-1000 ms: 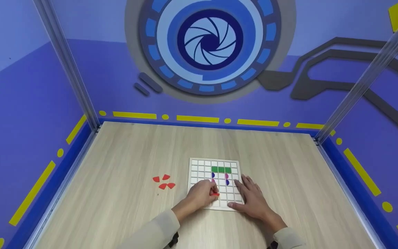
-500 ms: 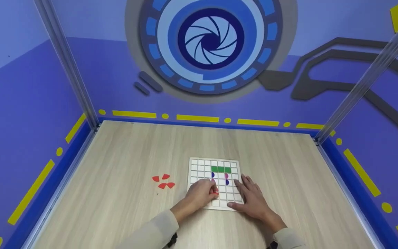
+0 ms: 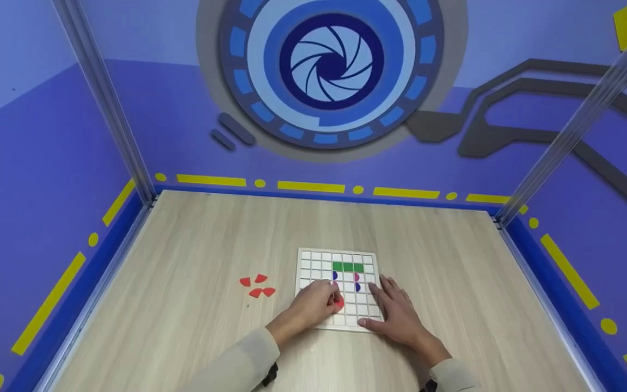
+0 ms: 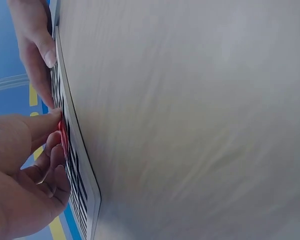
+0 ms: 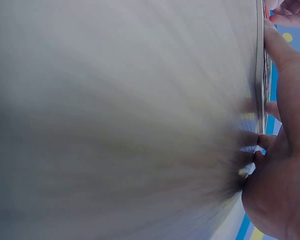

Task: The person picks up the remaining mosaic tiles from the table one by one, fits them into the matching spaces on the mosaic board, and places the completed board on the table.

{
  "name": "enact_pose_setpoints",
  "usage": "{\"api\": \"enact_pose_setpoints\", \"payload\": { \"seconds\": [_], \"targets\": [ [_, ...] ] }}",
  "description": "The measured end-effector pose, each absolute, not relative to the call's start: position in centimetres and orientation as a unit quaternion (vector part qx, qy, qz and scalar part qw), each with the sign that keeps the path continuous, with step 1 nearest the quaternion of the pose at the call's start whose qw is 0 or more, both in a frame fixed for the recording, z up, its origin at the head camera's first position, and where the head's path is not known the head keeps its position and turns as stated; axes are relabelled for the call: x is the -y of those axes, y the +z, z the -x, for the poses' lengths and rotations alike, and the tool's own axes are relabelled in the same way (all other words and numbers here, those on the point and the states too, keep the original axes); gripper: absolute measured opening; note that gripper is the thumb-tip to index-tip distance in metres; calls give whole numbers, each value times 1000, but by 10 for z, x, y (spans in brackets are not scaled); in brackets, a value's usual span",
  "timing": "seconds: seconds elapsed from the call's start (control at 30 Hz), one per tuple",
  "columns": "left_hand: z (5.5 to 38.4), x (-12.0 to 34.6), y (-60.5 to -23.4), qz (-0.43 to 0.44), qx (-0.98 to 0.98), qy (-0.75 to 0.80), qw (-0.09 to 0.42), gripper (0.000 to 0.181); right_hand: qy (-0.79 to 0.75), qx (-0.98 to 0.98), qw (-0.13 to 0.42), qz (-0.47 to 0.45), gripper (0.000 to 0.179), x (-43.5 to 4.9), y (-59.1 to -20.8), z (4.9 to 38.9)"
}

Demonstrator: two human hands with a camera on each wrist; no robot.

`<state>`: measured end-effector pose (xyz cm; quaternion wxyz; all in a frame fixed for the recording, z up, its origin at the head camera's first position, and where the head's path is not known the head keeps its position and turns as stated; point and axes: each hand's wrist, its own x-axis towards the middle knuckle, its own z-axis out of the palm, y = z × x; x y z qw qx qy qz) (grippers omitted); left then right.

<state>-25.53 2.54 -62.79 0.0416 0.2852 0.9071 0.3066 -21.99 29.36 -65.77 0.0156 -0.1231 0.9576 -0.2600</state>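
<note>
My left hand (image 3: 312, 301) is over the white gridded board (image 3: 307, 265), its thumb and fingers pinching small red pieces (image 3: 339, 304) against the board's surface. In the left wrist view the red (image 4: 64, 138) shows between thumb and fingertips, right at the grid. How many pieces lie under the fingers is hidden. My right hand (image 3: 398, 313) rests on the board's right edge, fingers spread, thumb on the near right corner. Farther up the board lie a row of green squares (image 3: 348, 267) and purple and pink half-round pieces (image 3: 357, 282), some partly covered by the left hand.
Several loose red wedge-shaped pieces (image 3: 256, 293) lie on the wooden table (image 3: 210, 245) left of the board. Blue walls with yellow markings (image 3: 311, 187) and metal posts (image 3: 106, 103) enclose the table at the back and sides.
The left hand has shifted slightly left, and the red under its fingertips has gone from a thin strip to a broader rounded patch. The right hand stays in place.
</note>
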Motion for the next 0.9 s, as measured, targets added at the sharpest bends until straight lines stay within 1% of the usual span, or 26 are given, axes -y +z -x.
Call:
{"api": "enact_pose_setpoints", "payload": {
  "seconds": [0.33,0.6,0.7,0.9],
  "targets": [
    [253,-24,-625,-278,-911,301,42,11,-259,-958,14,125,103,-294,-658,220],
    [251,-28,-629,-287,-915,284,18,14,-254,-959,10,126,102,-293,-659,219],
    [252,-29,-630,-293,-914,281,11,12,-253,-959,14,127,102,-293,-659,220],
    [253,-26,-628,-289,-911,295,22,11,-246,-961,17,123,103,-292,-658,220]
  ]
}}
